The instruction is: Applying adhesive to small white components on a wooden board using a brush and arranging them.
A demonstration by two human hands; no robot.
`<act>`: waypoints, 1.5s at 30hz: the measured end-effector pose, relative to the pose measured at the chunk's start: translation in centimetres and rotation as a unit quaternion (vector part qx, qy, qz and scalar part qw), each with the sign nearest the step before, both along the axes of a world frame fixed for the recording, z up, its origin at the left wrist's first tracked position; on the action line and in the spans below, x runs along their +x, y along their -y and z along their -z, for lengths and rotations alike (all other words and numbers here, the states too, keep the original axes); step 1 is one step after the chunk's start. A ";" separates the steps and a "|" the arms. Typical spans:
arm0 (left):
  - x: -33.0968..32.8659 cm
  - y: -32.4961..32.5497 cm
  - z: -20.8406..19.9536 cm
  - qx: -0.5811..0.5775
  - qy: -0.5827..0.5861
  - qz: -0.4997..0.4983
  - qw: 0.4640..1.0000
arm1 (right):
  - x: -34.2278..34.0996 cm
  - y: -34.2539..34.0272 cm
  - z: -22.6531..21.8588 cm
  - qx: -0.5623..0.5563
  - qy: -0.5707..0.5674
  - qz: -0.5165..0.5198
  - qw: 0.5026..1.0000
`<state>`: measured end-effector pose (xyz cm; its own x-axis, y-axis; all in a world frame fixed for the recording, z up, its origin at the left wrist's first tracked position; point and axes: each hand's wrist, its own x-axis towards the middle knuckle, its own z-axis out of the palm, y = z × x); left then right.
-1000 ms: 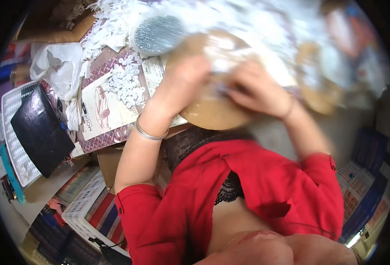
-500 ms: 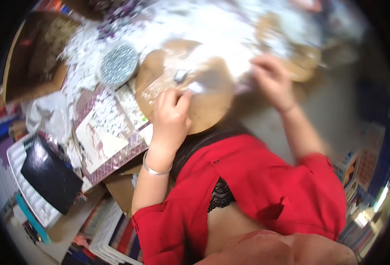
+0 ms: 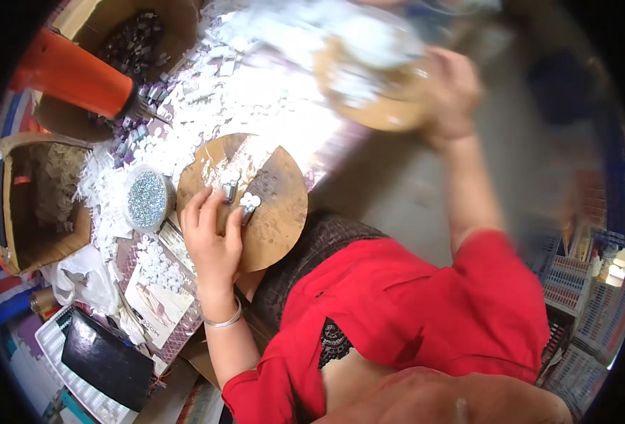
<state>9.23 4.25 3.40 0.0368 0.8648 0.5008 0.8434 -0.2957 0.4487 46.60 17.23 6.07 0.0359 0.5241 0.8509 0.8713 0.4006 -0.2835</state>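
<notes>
Fingers (image 3: 198, 208) of the left hand (image 3: 213, 240) slightly apart, laid flat on the near edge of the round wooden board (image 3: 284, 191), clamped on nothing as far as the head view shows. Thumb close against a small metal tube (image 3: 245, 214); another tube (image 3: 229, 191) and a cluster of white beads (image 3: 249, 201) just beyond, all lying on the board. Board resting at the table edge, just in front of the red shirt (image 3: 411, 311). Right hand (image 3: 454, 92) far up and to the right, at the rim of a second board (image 3: 380, 113) loaded with white bits; too blurred to tell whether those fingers grip or only touch. Round tub of silver bits (image 3: 147, 199) just beside the near board, orange heat gun (image 3: 72, 74) well apart at top left, cardboard box (image 3: 15, 205) at far left, loose white pieces (image 3: 249, 92) heaped across the table between. Step in hand, at a guess: steadying the near board and its small parts while reaching for the far one. Next move calls for a light, level hold on both boards, lest tubes and beads roll off, and for a fine pinch on one tube without scattering the beads touching it.
</notes>
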 end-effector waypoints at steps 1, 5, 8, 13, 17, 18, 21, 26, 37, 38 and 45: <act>-0.3 -0.3 1.0 0.002 -0.001 -0.004 1.000 | 0.5 0.4 -0.2 0.019 0.011 0.037 0.999; -1.7 -0.4 3.1 -0.052 0.025 -0.003 0.998 | 0.3 0.9 0.1 -0.085 -0.278 -0.123 0.949; -2.1 -0.6 3.4 -0.045 0.047 0.017 0.998 | -1.8 1.2 1.4 -0.140 -0.389 -0.167 0.895; -1.5 -0.7 3.3 -0.047 0.096 -0.004 0.994 | -10.7 3.2 6.1 -0.323 -0.410 -0.352 0.777; -1.9 -0.5 4.1 -0.039 0.109 -0.010 0.993 | -15.1 3.4 7.6 -0.392 -0.405 -0.433 0.703; -1.9 -0.4 4.1 -0.040 0.103 -0.011 0.994 | -15.0 3.1 7.8 -0.405 -0.403 -0.414 0.709; -2.0 -0.3 4.0 -0.030 0.087 -0.013 0.996 | -14.3 2.8 7.0 -0.396 -0.405 -0.360 0.741; -0.6 1.7 1.7 0.010 0.083 0.006 0.996 | -12.5 4.6 6.4 -0.402 -0.453 -0.445 0.661; -1.0 0.8 1.7 0.001 0.110 -0.052 0.993 | -0.9 -0.4 0.9 -0.051 -0.244 -0.111 0.962; -0.9 0.1 2.1 -0.024 0.076 -0.063 0.995 | 1.1 -1.5 0.9 -0.070 -0.162 -0.048 0.983; -2.6 0.6 2.9 -0.078 0.029 -0.095 0.992 | -5.0 -1.3 -0.2 0.035 0.073 -0.062 0.995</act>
<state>6.63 3.70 0.50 -0.1590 0.9208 0.3562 0.8483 -0.0572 0.5265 41.58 18.57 6.23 -0.1524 0.4552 0.8772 0.8437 0.5221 -0.1244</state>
